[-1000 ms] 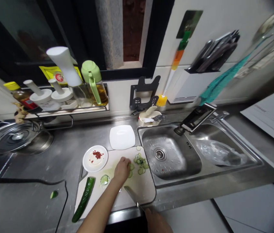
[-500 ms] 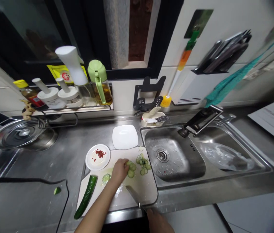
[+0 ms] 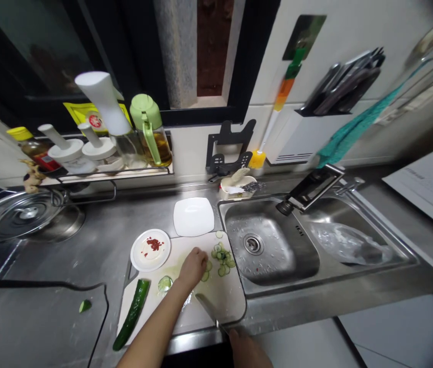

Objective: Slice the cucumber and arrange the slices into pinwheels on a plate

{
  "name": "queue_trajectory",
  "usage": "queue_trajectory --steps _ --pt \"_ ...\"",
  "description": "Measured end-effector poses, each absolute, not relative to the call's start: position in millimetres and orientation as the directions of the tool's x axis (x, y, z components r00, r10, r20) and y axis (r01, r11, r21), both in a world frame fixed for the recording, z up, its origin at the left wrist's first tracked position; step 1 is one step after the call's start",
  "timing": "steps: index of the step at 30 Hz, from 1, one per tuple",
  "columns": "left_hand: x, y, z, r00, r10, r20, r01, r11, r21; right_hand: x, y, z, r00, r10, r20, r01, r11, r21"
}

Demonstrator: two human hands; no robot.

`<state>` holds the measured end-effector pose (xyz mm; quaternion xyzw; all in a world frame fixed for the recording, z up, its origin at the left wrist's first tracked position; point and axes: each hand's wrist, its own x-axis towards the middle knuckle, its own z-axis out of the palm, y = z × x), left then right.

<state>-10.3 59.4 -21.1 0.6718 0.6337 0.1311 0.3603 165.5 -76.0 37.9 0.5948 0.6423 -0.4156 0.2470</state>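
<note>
My left hand [image 3: 192,268] rests on the white cutting board [image 3: 224,299], fingers curled over cucumber slices [image 3: 222,254] at the board's far right corner. My right hand [image 3: 246,350] at the bottom edge grips the handle of a knife [image 3: 209,309] whose blade lies over the board's near right part. A half cucumber [image 3: 132,314] lies along the board's left side, with one loose slice [image 3: 165,283] beside it. A round white plate [image 3: 150,250] with red chopped bits sits at the board's far left corner.
A square white plate [image 3: 193,216] lies behind the board. The steel sink [image 3: 270,245] is just right of the board, with a tap [image 3: 310,188] and a plastic bag [image 3: 349,244]. A pot lid [image 3: 17,214] and condiment rack [image 3: 97,153] stand at left. A cucumber end [image 3: 84,306] lies on the counter.
My left hand stays over the slices with small finger shifts. The knife and right hand stay put; only the camera has swayed slightly.
</note>
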Motion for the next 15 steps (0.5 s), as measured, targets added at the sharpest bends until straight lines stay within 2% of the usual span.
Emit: queue_trajectory --steps 5,15 --pt "-13.4 55.2 -18.2 0.120 0.954 -0.275 0.712 0.110 0.694 167.2 -76.0 35.2 -0.164 0.576 -0.801 0.970 -0.055 -0.239" --pt "-51.3 -2.9 -21.2 -0.185 0.907 -0.378 0.642 0.403 0.653 170.5 -74.2 33.3 -0.151 0.556 -0.817 0.965 -0.095 -0.243"
